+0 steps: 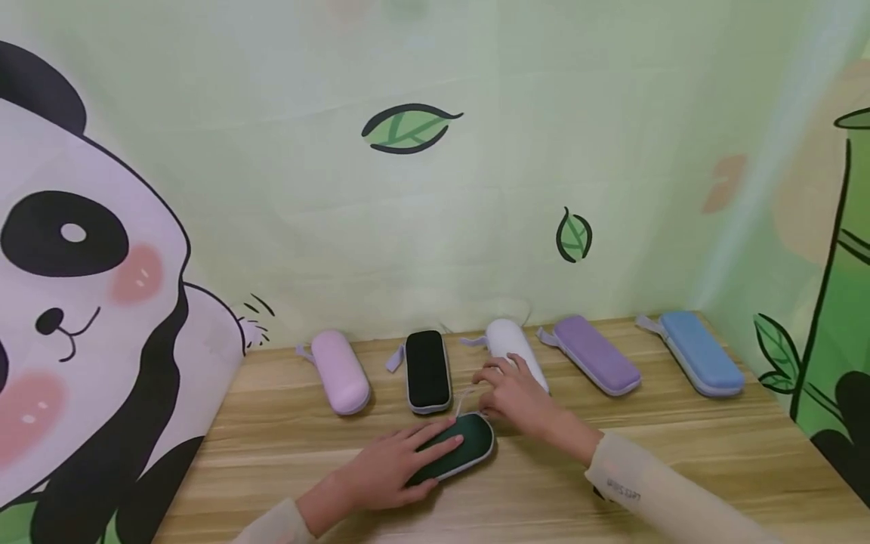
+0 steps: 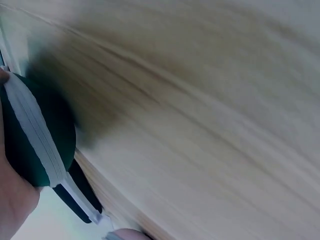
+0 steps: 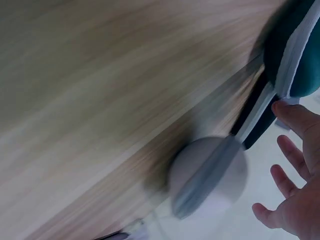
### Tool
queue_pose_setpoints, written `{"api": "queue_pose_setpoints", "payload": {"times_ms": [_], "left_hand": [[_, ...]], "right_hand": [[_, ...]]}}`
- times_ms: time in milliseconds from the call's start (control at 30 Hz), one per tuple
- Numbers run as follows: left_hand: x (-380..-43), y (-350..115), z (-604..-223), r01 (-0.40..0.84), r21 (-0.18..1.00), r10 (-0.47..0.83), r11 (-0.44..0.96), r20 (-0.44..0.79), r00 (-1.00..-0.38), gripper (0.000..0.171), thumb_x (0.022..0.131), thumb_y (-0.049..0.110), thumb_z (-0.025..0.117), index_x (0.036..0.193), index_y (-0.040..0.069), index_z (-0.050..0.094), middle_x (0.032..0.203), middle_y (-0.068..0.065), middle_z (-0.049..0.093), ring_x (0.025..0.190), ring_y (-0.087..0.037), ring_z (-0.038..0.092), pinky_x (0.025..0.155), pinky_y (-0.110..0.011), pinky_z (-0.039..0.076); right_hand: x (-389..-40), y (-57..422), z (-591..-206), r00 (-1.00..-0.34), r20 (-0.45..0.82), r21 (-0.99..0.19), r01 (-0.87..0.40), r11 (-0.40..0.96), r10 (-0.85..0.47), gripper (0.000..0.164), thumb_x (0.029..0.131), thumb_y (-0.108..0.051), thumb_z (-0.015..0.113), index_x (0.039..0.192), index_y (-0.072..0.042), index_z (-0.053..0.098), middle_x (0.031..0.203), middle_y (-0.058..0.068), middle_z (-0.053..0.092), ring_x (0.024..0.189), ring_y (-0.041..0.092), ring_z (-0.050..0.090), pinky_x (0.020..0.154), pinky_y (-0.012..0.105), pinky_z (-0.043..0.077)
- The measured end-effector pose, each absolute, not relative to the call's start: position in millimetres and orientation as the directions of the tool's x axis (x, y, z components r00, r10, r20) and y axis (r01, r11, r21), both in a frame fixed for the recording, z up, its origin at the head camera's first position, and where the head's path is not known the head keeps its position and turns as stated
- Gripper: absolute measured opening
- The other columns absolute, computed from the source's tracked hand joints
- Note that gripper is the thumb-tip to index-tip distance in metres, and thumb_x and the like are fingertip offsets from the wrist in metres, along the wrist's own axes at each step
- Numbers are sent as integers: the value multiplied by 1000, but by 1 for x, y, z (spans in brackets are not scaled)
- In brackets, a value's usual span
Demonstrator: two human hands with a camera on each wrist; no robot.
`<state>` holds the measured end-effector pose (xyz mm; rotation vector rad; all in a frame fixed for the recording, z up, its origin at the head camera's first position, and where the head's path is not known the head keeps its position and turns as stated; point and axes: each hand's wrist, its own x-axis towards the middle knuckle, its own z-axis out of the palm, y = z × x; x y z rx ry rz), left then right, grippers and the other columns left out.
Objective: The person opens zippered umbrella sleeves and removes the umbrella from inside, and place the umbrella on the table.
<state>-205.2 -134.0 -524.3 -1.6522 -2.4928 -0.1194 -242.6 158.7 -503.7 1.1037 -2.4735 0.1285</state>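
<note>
lower centre, left hand [image 1: 389, 466] grips the green case [image 1: 478, 437], likely steadying it; right hand [image 1: 519, 399], fingers spread, by its end!

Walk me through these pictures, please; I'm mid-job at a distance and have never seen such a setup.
There is no machine here, just a person's bare left hand and right hand. The widest picture comes from a camera worn on the head, looking forward and down; the other two come from cameras worn on each wrist. Along the back of the wooden table, left to right, lie a pink case, black case, white case, purple case and blue case. In front, the left hand holds a dark green case, fingers across its top. The right hand is by that case's end, fingers apart; whether its thumb touches the case is hard to tell.
</note>
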Motion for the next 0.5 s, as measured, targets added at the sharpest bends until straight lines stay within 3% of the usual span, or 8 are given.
{"api": "queue_pose_setpoints", "payload": {"times_ms": [300,500], "left_hand": [[-195,-114,-527,864,5,852,504,160,-498,75,100,45,62,163,35,23,169,3,19,140,-25,43,67,-44,58],[-199,-114,-528,871,80,857,485,156,-491,75,100,43,62,163,32,22,170,0,18,141,-27,43,83,-45,58]], "right_hand": [[-243,176,-506,-660,437,-10,-683,730,-611,9,75,-26,89,78,-28,81,147,13,54,141,45,34,103,79,27],[-250,190,-508,-664,465,-21,-669,743,-585,7,77,-22,88,78,-24,82,155,17,46,145,49,27,105,81,18]]}}
